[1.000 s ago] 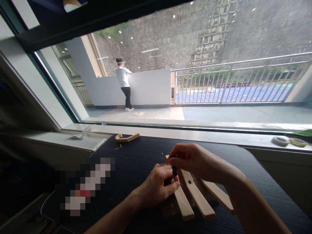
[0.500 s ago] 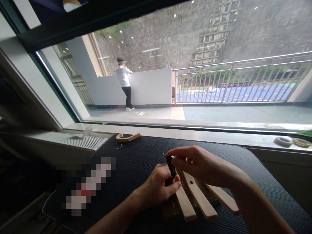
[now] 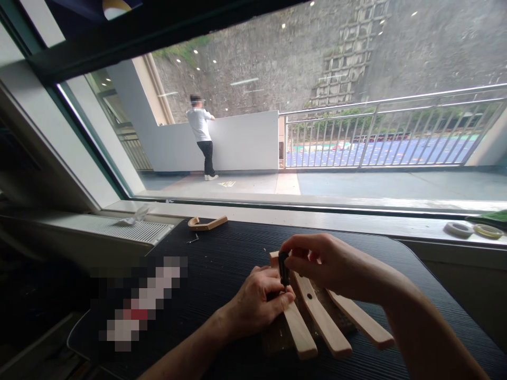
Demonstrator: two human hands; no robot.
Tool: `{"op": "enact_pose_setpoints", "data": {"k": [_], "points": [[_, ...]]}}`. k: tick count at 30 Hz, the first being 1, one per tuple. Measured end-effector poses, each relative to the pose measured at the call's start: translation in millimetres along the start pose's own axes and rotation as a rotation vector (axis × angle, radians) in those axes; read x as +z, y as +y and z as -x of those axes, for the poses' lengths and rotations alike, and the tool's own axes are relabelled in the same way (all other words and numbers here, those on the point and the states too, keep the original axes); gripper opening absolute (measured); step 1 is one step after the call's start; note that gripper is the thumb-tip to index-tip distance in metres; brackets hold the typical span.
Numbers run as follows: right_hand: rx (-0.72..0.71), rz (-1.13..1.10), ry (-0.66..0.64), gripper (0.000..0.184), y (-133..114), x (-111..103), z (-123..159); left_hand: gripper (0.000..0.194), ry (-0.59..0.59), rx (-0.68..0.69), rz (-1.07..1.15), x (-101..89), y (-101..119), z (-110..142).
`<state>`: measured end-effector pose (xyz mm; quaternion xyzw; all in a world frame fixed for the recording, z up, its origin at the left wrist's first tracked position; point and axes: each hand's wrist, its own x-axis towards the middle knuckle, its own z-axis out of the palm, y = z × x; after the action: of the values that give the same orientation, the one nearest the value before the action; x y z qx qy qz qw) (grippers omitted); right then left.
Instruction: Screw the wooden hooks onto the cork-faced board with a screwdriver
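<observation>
My right hand pinches the black handle of a small screwdriver between thumb and fingers. Its metal tip points down at a pale wooden piece. Close to the tip, my left hand is closed on that piece, thumb and fingers around the spot where the shaft meets it. What the tip touches is hidden by the fingers. To the right lie a second wooden piece with a dark hole and a third wooden piece, partly under my right forearm. A brown block shows beneath them.
A curved wooden piece and small screws lie at the black table's far left. Tape rolls sit on the right sill. A crumpled plastic bag rests on the left grille. Outside the window stands a person.
My right hand has shifted slightly right, and the screwdriver stands more upright. The far end of the wooden piece now shows behind it. My left hand has barely moved.
</observation>
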<state>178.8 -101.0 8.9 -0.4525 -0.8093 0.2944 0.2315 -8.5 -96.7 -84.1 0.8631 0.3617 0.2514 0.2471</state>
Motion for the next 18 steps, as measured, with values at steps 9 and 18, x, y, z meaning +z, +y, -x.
{"op": "enact_pose_setpoints", "data": {"k": [9,18], "points": [[-0.036,-0.066,-0.014,0.024,0.8,2.9,1.4,0.022,0.008,0.016,-0.006,1.9,-2.6,0.0],[-0.013,-0.089,0.038,0.018,5.7,7.5,-5.4,0.006,0.025,-0.013,0.015,1.0,0.5,-0.5]]}}
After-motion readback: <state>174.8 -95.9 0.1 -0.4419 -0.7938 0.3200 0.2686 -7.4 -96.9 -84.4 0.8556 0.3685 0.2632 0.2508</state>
